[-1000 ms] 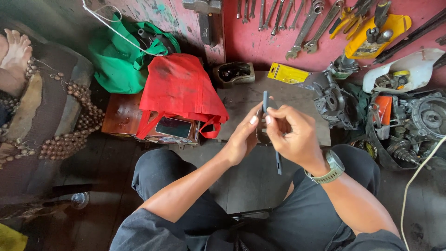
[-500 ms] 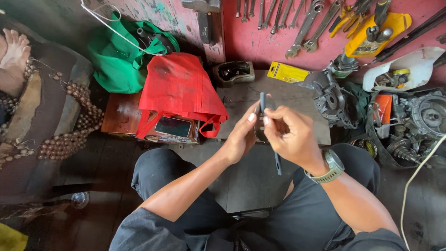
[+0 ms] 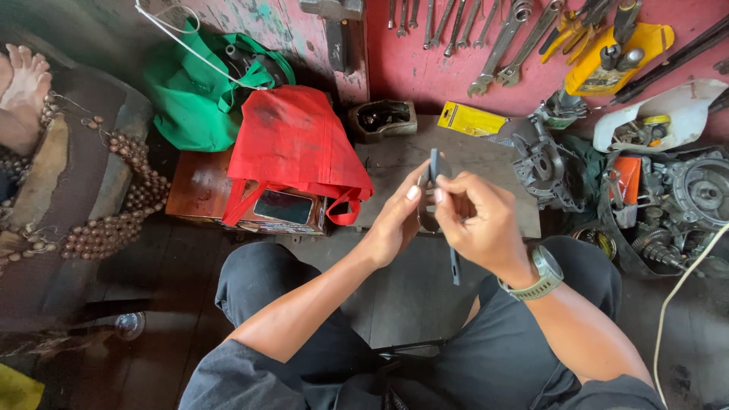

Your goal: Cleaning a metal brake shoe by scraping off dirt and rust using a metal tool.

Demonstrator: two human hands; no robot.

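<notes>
A white plastic tub (image 3: 661, 118) at the far right holds small metal parts and a yellow-capped piece. A yellow tray (image 3: 607, 64) on the red wall carries sockets and a dark-handled tool, beside a row of steel wrenches (image 3: 486, 38). A small dark open container (image 3: 383, 120) sits at the far edge of the grey board (image 3: 486, 167) that lies in front of the knees; what is in it cannot be made out. A red cloth bag (image 3: 292, 152) slumps over a worn orange box (image 3: 205, 193), with a green cloth bag (image 3: 205, 99) behind it. Greasy cast-metal engine parts (image 3: 683, 197) crowd the right side.

The left hand (image 3: 395, 224) is curled, its fingertips pinching a small flat dark part (image 3: 433, 163) held upright above the near edge of the board. The right hand (image 3: 478, 224) closes on the same part from the other side, thumb and forefinger pressed together on it, and a thin dark rod (image 3: 454, 266) hangs down below its palm. A grey-green wristwatch (image 3: 539, 277) sits on the right wrist.
</notes>
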